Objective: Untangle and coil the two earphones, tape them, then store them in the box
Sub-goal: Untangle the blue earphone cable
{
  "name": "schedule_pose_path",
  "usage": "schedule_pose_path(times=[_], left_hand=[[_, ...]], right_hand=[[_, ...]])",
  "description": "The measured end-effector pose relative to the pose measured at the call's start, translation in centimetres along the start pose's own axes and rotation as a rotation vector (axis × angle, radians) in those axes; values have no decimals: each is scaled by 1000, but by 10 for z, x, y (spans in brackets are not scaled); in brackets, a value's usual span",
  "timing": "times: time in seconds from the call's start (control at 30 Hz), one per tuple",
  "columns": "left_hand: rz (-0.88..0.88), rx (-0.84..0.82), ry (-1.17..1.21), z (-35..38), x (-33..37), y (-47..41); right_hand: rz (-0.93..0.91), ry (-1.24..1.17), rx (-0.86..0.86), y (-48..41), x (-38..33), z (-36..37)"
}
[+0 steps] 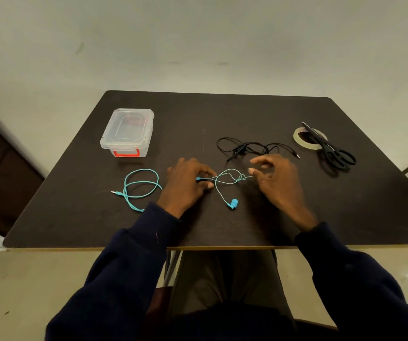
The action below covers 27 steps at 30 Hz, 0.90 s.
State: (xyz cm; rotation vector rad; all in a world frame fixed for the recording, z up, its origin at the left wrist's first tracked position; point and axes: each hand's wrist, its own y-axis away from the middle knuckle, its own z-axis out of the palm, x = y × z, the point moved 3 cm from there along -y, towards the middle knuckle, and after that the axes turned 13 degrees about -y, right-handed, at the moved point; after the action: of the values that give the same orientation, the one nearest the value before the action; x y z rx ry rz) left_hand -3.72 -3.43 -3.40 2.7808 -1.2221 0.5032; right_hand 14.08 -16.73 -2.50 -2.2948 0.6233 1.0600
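Table (222, 230) carries all you need: closed box (127, 132) at far left, scissors (331, 148) lying over tape roll (301, 141) at far right, black earphone (247, 147) in a loose heap just behind your hands. Blue earphone (141, 185) lies in front, its thick part looped at the left. Your left hand (185, 183) pinches its cable at the split; your right hand (276, 178) seems to pinch one thin wire, other fingers loose. Do not pull hard; slacken the small knot (238, 179) and pass the free earbud (232, 203) through.
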Motion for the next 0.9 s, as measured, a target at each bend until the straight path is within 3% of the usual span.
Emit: schedule_pose_path(times=[0.1, 0.23, 0.33, 0.43, 0.53, 0.67, 0.77, 0.9], left_hand=[[8, 30, -20, 2, 3, 0], [36, 37, -20, 10, 11, -2], [25, 80, -2, 14, 9, -3], [-7, 117, 36, 12, 4, -4], [-35, 129, 55, 7, 0, -4], [-94, 77, 56, 5, -11, -7], [-114, 50, 41, 3, -17, -9], [-156, 22, 30, 2, -23, -10]], right_hand=[[-130, -78, 114, 15, -16, -5], [-77, -85, -107, 33, -32, 13], [-1, 83, -295, 41, -33, 37], [-33, 136, -324, 42, -36, 44], [51, -22, -361, 37, -31, 28], [114, -235, -292, 20, -21, -25], [92, -147, -152, 4, -5, -60], [210, -25, -162, -5, 23, -68]])
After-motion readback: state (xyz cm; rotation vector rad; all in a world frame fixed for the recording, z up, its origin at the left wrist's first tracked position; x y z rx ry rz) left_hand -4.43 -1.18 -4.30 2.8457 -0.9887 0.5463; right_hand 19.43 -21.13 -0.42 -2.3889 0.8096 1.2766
